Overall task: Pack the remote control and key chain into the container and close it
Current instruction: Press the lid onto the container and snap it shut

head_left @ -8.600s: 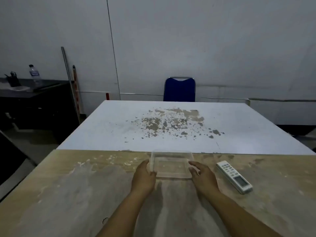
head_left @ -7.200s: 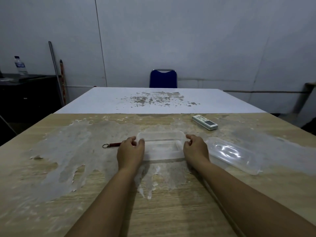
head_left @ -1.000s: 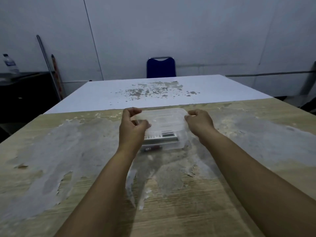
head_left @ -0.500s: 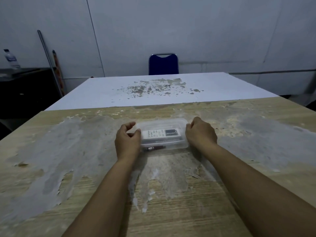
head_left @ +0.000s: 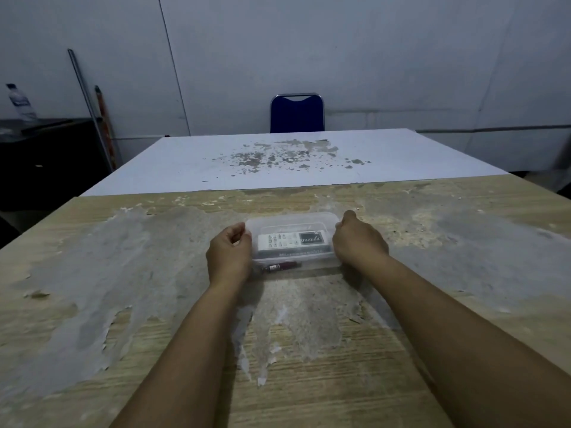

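So the container (head_left: 293, 222) is a clear, thin plastic box, rectangular with rounded corners, and its see-through lid (head_left: 321, 218) sits on top. Through the plastic you can see the remote control (head_left: 293, 240), a white slab with small grey buttons on its left half and a dark screen on its right half. It lies flat with its long axis running left to right, same as the box. Just near of it, along the near wall of the box, is the key chain (head_left: 280, 267), a slim dark red stick shape, also lying left to right.

Left hand (head_left: 229, 254) is curled against the left end of the box, fingers bent in and pressing on the rim there. Right hand (head_left: 358, 240) does the same on the right end, closed into a loose fist on the edge. Can't tell if the lid is fully snapped down.

It all sits mid-table on a worn wooden table (head_left: 92, 304) whose pale coating is peeling off in ragged patches, showing the grain. Beyond it is a white table (head_left: 401, 156) with flaked grey spots, a blue chair (head_left: 297, 114) at its far side, plain grey walls, and a water bottle (head_left: 19, 101) on a dark counter (head_left: 46, 125) at far left.
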